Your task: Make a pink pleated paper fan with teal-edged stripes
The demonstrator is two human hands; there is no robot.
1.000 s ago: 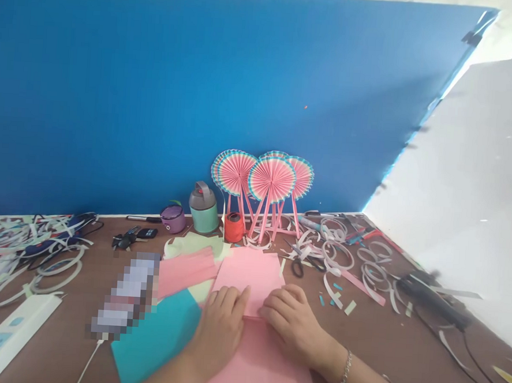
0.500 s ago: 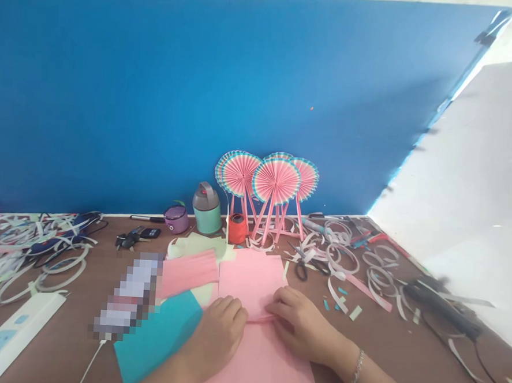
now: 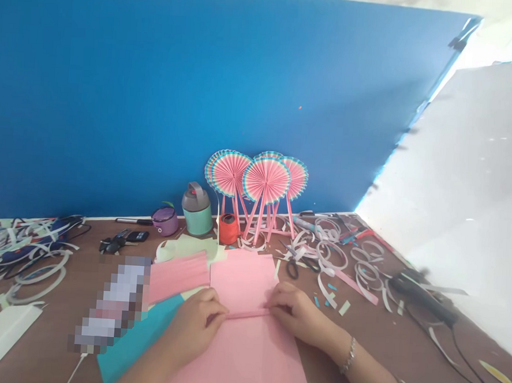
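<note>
At the near middle of the table (image 3: 358, 359), the pink paper (image 3: 241, 283) lay flat, a narrow fold (image 3: 248, 315) crossing it between the two hands and more pink paper spread on the near side. The left hand (image 3: 198, 321) pinched the fold's left end between thumb and bent fingers; the right hand (image 3: 294, 312), fingers curled, gripped its right end. To the left lay a creased pink piece (image 3: 177, 276) and a teal sheet (image 3: 143, 332), partly covered by the left arm. Scissors (image 3: 293, 269) lay just beyond the right hand, near loose strips (image 3: 332, 255). Behind the paper stood pink fans (image 3: 266, 180), a red roll (image 3: 229, 230), a flask (image 3: 197, 218) and a purple pot (image 3: 165, 222), before a blue partition (image 3: 245, 87).
</note>
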